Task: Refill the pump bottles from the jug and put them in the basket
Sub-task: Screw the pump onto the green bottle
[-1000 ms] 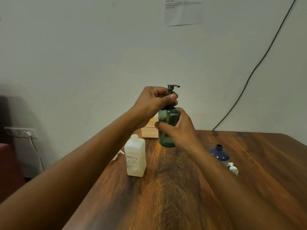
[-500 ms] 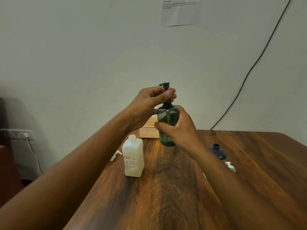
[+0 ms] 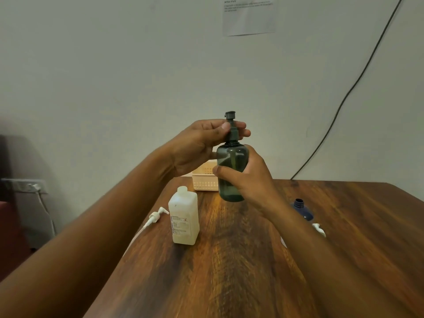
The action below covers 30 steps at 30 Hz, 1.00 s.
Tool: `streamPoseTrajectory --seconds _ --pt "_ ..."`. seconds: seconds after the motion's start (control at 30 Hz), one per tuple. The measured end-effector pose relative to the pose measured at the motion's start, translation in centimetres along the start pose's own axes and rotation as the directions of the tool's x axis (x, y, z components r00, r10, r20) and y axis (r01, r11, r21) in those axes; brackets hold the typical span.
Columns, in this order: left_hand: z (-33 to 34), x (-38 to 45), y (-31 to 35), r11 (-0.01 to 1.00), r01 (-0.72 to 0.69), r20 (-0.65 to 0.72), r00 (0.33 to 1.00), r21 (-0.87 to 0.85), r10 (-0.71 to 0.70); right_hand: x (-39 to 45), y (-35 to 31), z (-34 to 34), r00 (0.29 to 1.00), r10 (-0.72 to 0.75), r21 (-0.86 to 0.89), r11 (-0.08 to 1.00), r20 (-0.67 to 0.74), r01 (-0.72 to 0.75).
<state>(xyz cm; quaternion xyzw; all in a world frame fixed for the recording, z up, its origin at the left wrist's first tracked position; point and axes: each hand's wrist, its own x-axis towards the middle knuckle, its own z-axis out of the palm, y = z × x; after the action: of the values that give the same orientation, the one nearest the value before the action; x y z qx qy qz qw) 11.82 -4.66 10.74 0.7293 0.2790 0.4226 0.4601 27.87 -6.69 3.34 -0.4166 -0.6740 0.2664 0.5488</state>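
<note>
I hold a dark green pump bottle (image 3: 232, 157) upright above the wooden table (image 3: 241, 260). My right hand (image 3: 250, 177) wraps its body from the right. My left hand (image 3: 202, 145) pinches the grey pump head (image 3: 231, 125) at the bottle's neck. A translucent white jug (image 3: 184, 216) stands uncapped on the table below my left hand. Behind the bottle sits a cream plastic basket (image 3: 204, 180), partly hidden by my hands. A dark blue bottle (image 3: 302, 210) with an open neck stands at the right, partly behind my right forearm.
A white pump head (image 3: 156, 216) with its tube lies on the table left of the jug. Another white pump (image 3: 319, 229) lies beside the blue bottle. A wall with a paper notice and a black cable rises behind the table. The table's left edge runs diagonally.
The pump's nozzle has turned from pointing right to pointing left while my left hand twisted it. Both hands keep the green bottle at about the same spot.
</note>
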Motion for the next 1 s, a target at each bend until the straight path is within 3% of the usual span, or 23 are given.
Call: streamPoseTrajectory --seconds 0.1,0.17,0.23,0.33,0.43,0.53,0.67,0.73,0.93,1.0 --pt "1.3 0.2 -0.3 0.994 -0.047 -0.274 0.959 0.101 0.073 0.0 0.1 0.2 1.000 -0.001 -0.035 0.999 -0.009 0.001" --pt "1.5 0.4 -0.6 0.990 -0.091 -0.359 0.925 0.110 0.125 0.0 0.1 0.4 1.000 -0.006 -0.043 0.999 -0.002 0.006" --pt "1.2 0.3 -0.6 0.993 -0.076 -0.308 0.946 0.086 0.099 0.0 0.3 0.3 1.000 0.006 -0.022 1.000 0.006 -0.005" --pt "0.6 -0.1 -0.5 0.999 -0.005 -0.118 0.993 0.045 0.010 -0.2 0.6 0.1 0.999 0.020 -0.004 1.000 0.027 -0.020" --pt "0.4 -0.3 -0.3 0.998 0.050 -0.008 0.999 -0.022 -0.050 -0.2 0.8 0.2 0.999 0.029 0.002 1.000 0.019 -0.029" --pt "0.7 -0.3 0.0 0.999 0.043 -0.048 0.998 0.004 -0.042 -0.1 0.7 0.4 1.000 0.016 -0.013 1.000 0.003 -0.016" --pt "1.6 -0.1 -0.1 0.994 -0.048 -0.344 0.936 0.101 0.080 0.1 0.4 0.6 1.000 0.003 -0.026 1.000 -0.014 -0.003" --pt "1.6 -0.1 -0.4 0.992 -0.087 -0.385 0.916 0.091 0.115 0.1 0.3 0.7 1.000 0.009 -0.014 1.000 -0.014 -0.009" --pt "0.6 -0.5 0.0 1.000 0.014 -0.090 0.996 -0.024 -0.016 -0.2 0.3 0.3 1.000 0.020 0.027 0.999 0.002 -0.020" --pt "0.6 -0.4 0.1 0.999 0.031 -0.066 0.997 -0.044 -0.034 -0.2 0.2 0.1 1.000 0.019 0.034 0.999 -0.004 -0.019"
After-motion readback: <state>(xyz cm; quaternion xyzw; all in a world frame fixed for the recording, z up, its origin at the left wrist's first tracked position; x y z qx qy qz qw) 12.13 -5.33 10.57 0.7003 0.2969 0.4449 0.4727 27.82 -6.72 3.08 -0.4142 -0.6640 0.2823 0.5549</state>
